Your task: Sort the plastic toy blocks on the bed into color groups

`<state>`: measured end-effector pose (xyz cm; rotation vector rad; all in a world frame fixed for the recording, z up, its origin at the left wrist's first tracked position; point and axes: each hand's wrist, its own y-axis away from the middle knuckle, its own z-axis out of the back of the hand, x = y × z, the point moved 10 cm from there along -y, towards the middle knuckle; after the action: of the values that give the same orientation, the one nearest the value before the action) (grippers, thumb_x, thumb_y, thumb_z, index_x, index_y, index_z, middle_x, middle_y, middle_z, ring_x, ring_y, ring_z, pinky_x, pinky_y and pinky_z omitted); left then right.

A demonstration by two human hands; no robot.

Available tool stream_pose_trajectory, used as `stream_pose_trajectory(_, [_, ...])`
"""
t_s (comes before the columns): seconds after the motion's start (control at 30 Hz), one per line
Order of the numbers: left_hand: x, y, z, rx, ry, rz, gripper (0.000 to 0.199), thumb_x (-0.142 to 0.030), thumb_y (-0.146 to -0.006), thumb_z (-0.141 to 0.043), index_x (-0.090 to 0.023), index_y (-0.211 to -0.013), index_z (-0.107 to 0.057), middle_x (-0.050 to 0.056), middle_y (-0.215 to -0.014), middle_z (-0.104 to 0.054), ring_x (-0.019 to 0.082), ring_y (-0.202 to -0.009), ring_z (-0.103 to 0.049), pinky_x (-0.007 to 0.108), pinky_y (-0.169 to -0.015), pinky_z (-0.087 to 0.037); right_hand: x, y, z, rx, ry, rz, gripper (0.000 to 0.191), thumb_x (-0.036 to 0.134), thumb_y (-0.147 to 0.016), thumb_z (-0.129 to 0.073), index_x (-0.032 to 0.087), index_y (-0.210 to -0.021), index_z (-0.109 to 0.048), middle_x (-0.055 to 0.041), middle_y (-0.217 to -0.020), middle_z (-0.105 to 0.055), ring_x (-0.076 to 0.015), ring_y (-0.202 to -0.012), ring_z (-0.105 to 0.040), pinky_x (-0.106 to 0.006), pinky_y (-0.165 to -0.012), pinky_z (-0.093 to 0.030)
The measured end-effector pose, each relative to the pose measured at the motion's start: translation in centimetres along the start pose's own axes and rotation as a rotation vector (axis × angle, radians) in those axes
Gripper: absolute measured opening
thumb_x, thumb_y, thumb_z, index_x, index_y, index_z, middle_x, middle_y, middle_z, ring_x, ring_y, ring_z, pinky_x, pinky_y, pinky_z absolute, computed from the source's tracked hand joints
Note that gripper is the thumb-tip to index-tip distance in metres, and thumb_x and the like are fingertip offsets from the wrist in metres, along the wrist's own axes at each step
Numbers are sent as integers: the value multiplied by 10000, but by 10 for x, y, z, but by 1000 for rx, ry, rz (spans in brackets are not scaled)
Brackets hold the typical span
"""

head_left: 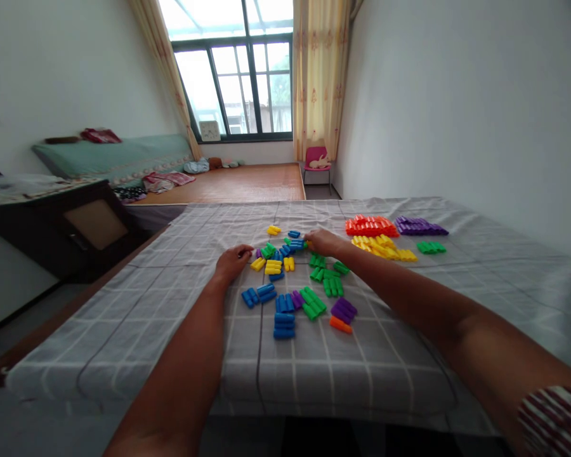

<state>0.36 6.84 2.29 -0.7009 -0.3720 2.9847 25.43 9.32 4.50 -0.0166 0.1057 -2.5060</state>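
Mixed plastic pieces lie scattered on the grey checked cloth [171,317]. My left hand [235,261] rests at the left edge of this scatter, fingers curled in beside a small purple piece [259,253]; what it holds, if anything, is too small to name. At the far side, my right hand [320,242] has its fingers pressed together by blue pieces [297,244], and its fingertips are partly hidden. Nearer to me are green pieces [313,303], blue pieces [284,325], purple pieces [344,310] and an orange piece [341,324].
Sorted piles lie at the back right: orange [371,226], purple [421,226], yellow [383,248] and a few green pieces [431,247]. A dark cabinet [71,222] stands on the left. Behind the table are a wooden platform [252,182] and a pink chair [316,158].
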Motion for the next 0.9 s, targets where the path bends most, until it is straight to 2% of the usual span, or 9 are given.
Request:
stream_pose_trajectory(0.1, [2, -1, -1, -5, 3, 0, 314, -325, -852, -497, -248, -1074, -705, 9, -1009, -739, 178, -928, -662, 244, -779, -486, -5, -12, -5, 41, 63, -32, 294, 212, -805, -574, 166, -1074, -686, -113, -1097, -696, -233, -1003, -636, -263, -798, -455])
stream_pose_trajectory(0.17, [3, -2, -2, -5, 6, -3, 315, -326, -850, -497, -252, -1078, -703, 5, -1008, -740, 174, -928, -662, 239, -773, -485, -8, -10, -1, 30, 62, -29, 311, 240, -774, -614, 179, -1071, -682, -106, -1098, -692, -237, -1004, -632, -266, -793, -457])
stream_pose_trajectory(0.33, [0, -2, 0, -11, 3, -12, 332, -333, -846, -487, -243, -1080, -705, 17, -987, -740, 184, -911, -663, 252, -757, -482, -8, 10, 21, -92, -14, 2, 332, 300, -729, -662, 193, -1042, -655, -90, -1053, -687, -237, -989, -615, -278, -780, -462])
stream_pose_trajectory(0.43, [-1, -1, 2, -15, -4, -14, 337, -340, -841, -485, -234, -1069, -710, 25, -1003, -737, 193, -910, -662, 262, -762, -483, -8, 22, 30, -137, -59, 26, 349, 261, -695, -680, 187, -1033, -638, -78, -997, -693, -235, -957, -615, -280, -759, -467])
stream_pose_trajectory(0.5, [-2, 0, 4, -19, 3, -15, 342, -335, -838, -481, -226, -1070, -708, 28, -1009, -736, 195, -924, -661, 264, -778, -484, -17, 33, 40, -186, -149, 41, 371, 213, -694, -667, 177, -1061, -628, -68, -1008, -693, -206, -912, -625, -270, -759, -473])
stream_pose_trajectory(0.57, [-2, 1, 6, -26, 13, -18, 346, -341, -834, -481, -221, -1067, -707, 29, -1017, -736, 195, -943, -661, 261, -793, -485, -41, 49, 56, -261, -291, 20, 369, 189, -729, -628, 173, -1097, -617, -58, -1041, -689, -165, -859, -634, -256, -759, -483])
stream_pose_trajectory(0.7, [-2, 0, 6, -14, 16, -28, 354, -374, -831, -476, -230, -1058, -706, 25, -1035, -734, 196, -958, -662, 257, -802, -488, -115, 99, 77, -342, -489, -97, 327, 250, -749, -627, 173, -1067, -631, -61, -1026, -689, -162, -844, -643, -265, -745, -508])
stream_pose_trajectory(0.8, [0, -3, 5, -6, 1, -30, 364, -390, -832, -469, -239, -1068, -701, 24, -1041, -734, 200, -953, -664, 264, -802, -492, -161, 139, 73, -308, -512, -158, 328, 295, -708, -664, 181, -1016, -653, -61, -989, -690, -184, -853, -641, -286, -739, -518])
stream_pose_trajectory(0.9, [1, -5, 5, -4, -18, -31, 372, -411, -831, -467, -244, -1066, -702, 26, -1043, -733, 206, -941, -667, 273, -802, -494, -183, 167, 58, -260, -456, -163, 306, 276, -683, -658, 197, -977, -669, -50, -981, -684, -184, -847, -629, -289, -726, -514])
